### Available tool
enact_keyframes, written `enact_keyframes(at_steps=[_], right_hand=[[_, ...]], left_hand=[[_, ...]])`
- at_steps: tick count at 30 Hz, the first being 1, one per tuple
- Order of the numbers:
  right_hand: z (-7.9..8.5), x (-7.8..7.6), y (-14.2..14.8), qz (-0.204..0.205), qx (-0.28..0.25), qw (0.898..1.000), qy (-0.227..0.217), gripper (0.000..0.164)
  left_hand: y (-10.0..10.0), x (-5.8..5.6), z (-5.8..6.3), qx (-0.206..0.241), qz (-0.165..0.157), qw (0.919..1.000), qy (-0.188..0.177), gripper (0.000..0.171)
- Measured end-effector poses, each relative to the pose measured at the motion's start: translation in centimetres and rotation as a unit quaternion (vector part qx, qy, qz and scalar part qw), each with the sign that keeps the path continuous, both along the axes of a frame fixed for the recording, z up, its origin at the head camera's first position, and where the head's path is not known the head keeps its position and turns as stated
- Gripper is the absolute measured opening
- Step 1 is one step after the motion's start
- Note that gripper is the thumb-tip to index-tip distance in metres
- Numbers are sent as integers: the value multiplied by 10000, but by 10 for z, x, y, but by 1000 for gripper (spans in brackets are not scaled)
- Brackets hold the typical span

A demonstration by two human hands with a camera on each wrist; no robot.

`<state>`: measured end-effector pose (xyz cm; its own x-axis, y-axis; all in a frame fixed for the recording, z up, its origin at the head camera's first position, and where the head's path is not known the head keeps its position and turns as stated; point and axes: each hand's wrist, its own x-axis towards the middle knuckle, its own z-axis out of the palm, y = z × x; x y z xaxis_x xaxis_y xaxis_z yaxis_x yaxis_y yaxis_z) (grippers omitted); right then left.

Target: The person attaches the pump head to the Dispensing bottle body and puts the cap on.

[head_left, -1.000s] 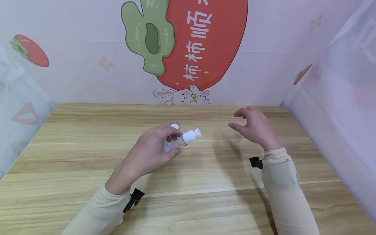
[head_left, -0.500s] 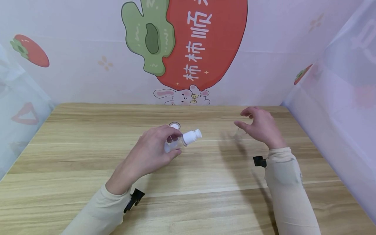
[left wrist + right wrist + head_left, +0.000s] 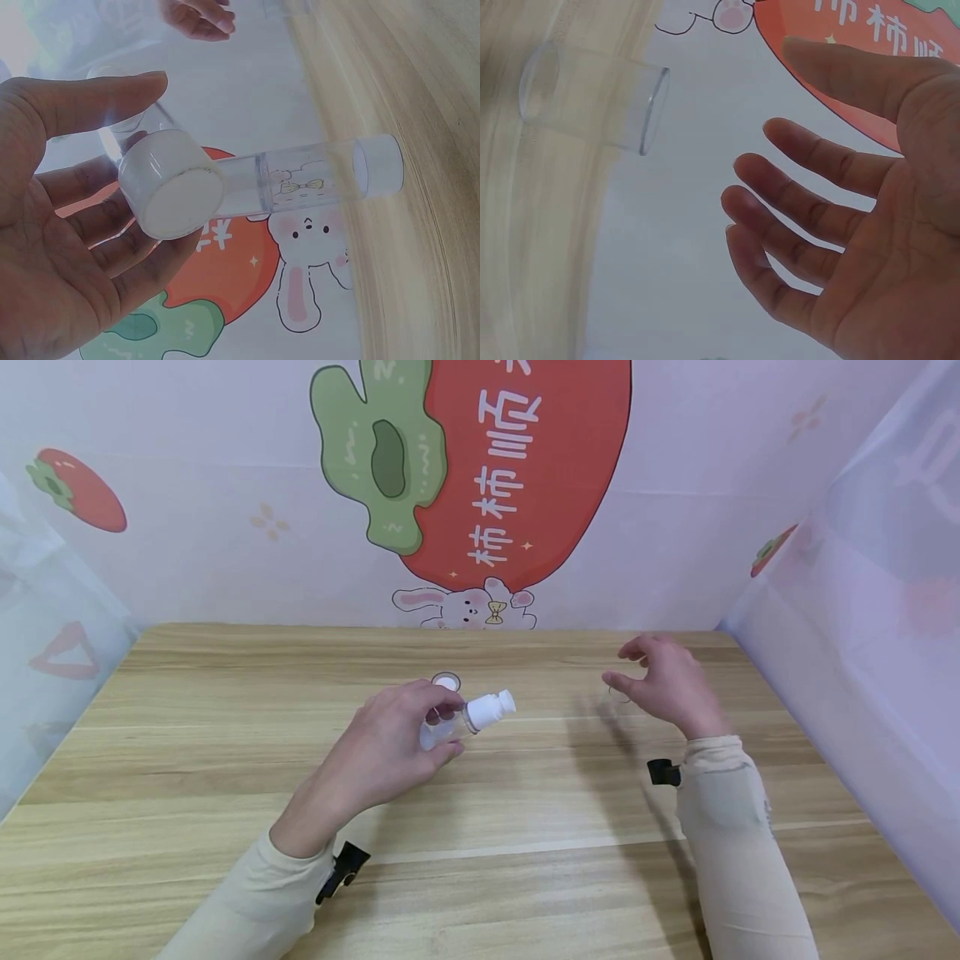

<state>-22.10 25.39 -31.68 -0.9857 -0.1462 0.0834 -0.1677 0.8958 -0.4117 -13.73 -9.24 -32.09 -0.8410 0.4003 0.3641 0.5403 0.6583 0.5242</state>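
Note:
In the head view my left hand (image 3: 382,743) holds a small clear bottle with a white pump top (image 3: 486,711) at a tilt above the table. Its white base (image 3: 180,187) faces the left wrist camera, between thumb and fingers. Behind that hand a clear cylinder with a white base (image 3: 382,166) stands on the table, partly hidden by the held bottle. My right hand (image 3: 671,689) hovers at the right with loosely bent fingers and nothing in them. Near its fingertips a transparent, cap-like cylinder (image 3: 651,109) stands upright on the table.
The wooden table (image 3: 480,893) ends at a printed cloth backdrop (image 3: 225,552) with a large red fruit and a rabbit. Cloth sides (image 3: 885,677) slope down along both table edges.
My right hand has shifted a little to the right, and the transparent cylinder beside it shows more clearly. My left hand and the pump bottle have hardly moved.

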Motion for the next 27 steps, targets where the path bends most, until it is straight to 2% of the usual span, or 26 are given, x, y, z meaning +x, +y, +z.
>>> enact_keyframes(at_steps=[5,14,27], right_hand=[[-6,-4,0,59,161,9993,-322,50],[-17,-10,-1,210,368,9974,-580,53],[-26,-13,1,314,479,9956,-748,52]], left_hand=[[0,0,0,1,-40,10000,61,34],[0,-1,-1,-16,-105,9998,157,33],[1,0,-1,-31,-96,9999,135,33]])
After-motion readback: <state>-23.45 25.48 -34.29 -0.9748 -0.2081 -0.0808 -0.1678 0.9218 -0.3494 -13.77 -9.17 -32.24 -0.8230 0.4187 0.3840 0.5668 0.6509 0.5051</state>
